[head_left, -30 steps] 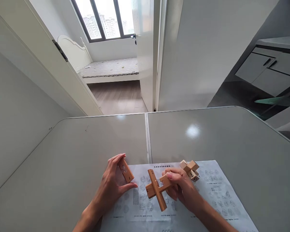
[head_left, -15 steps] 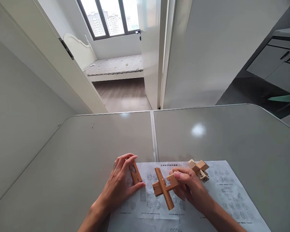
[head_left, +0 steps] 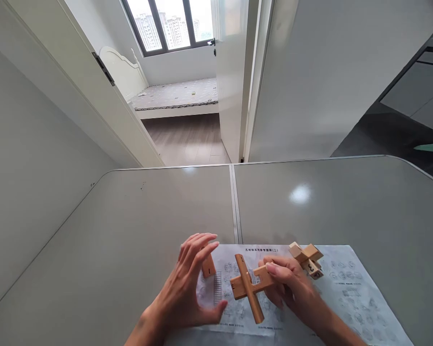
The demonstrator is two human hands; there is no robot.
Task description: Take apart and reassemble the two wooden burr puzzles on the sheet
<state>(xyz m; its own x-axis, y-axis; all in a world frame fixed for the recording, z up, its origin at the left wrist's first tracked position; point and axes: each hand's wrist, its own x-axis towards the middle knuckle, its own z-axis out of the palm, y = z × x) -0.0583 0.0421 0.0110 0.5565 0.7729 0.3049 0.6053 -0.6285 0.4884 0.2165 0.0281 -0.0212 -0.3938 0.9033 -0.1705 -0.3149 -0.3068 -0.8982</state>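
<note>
My right hand (head_left: pixel 292 281) pinches the notched end of a flat wooden puzzle piece (head_left: pixel 263 278). A rounded wooden stick (head_left: pixel 250 293) passes crosswise through that piece, so the two make a cross held above the paper. My left hand (head_left: pixel 191 283) is open, thumb and fingers spread wide. Just behind its fingers, a reddish-brown wooden block (head_left: pixel 208 265) lies near the paper's left edge, partly hidden by the hand.
A printed sheet of puzzle diagrams (head_left: pixel 357 288) lies on the grey table (head_left: pixel 166 206). An interlocked cluster of pale wooden pieces (head_left: pixel 308 259) with numbers sits at the sheet's upper right, beyond my right hand. A seam (head_left: pixel 235 206) divides the tabletop.
My left hand has let go of the brown block and spread its fingers. The right hand still holds the crossed pieces. The whole view has shifted slightly.
</note>
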